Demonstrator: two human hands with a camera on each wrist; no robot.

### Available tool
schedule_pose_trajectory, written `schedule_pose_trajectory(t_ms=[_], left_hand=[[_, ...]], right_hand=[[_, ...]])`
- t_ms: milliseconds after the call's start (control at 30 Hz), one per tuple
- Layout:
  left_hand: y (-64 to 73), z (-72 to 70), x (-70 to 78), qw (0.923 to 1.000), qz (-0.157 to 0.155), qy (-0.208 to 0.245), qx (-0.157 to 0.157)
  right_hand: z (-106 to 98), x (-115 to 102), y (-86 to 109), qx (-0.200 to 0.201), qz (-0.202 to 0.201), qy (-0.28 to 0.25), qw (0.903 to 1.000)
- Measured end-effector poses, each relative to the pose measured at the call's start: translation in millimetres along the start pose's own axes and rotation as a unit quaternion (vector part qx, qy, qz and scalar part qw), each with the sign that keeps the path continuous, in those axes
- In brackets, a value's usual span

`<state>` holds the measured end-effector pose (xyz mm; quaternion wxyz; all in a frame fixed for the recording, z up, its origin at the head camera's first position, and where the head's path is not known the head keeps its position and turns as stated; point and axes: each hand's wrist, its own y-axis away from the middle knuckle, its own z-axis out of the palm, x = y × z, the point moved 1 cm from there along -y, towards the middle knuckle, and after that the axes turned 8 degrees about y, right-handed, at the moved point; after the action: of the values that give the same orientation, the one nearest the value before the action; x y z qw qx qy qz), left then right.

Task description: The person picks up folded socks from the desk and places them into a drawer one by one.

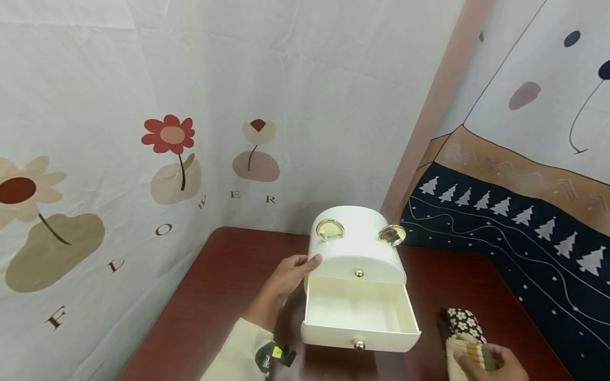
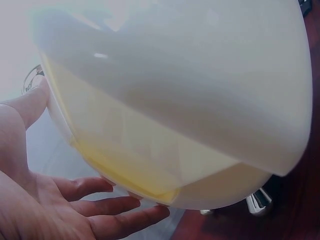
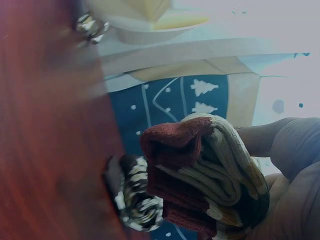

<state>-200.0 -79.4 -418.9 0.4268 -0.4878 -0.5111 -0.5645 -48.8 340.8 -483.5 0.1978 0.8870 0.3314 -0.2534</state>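
A white two-drawer storage box [image 1: 355,254] with gold ear-like rings stands on the table. Its lower drawer [image 1: 333,334] is pulled out, and the inside is bare. My left hand [image 1: 286,278] holds the box by its left side, thumb toward the front; the left wrist view shows the fingertips at the box's edge. At lower right, my right hand [image 1: 504,365] grips a folded bundle of knitted socks [image 3: 200,175] with cream, rust, mustard and green bands. Just beyond it lies a rolled black sock with white flowers [image 1: 466,323].
The dark red wooden table [image 1: 238,270] runs back to a white curtain [image 1: 310,106] printed with flowers. Along the right side hangs a navy cloth [image 1: 538,264] with white trees. The upper drawer [image 1: 333,267] of the box is closed.
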Motion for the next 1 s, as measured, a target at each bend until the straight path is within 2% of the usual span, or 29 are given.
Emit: schedule_pose_trajectory(t_ms=[367, 633, 800, 1000], left_hand=[[-0.4, -0.2, 0.2, 1.0000, 0.005, 0.003, 0.001], [-0.8, -0.2, -0.6, 1.0000, 0.006, -0.002, 0.003], [-0.7, -0.4, -1.6, 1.0000, 0.005, -0.007, -0.001], [0.9, -0.5, -0.7, 0.9999, 0.005, -0.008, -0.003]], right_hand=[[-19, -33, 24.0, 0.080, -0.021, -0.078, 0.9935], [-29, -48, 31.6, 0.106, -0.015, -0.094, 0.9898], [-37, -61, 39.3, 0.124, -0.016, -0.122, 0.9845], [-41, -85, 54.1, 0.142, -0.043, -0.171, 0.9741]])
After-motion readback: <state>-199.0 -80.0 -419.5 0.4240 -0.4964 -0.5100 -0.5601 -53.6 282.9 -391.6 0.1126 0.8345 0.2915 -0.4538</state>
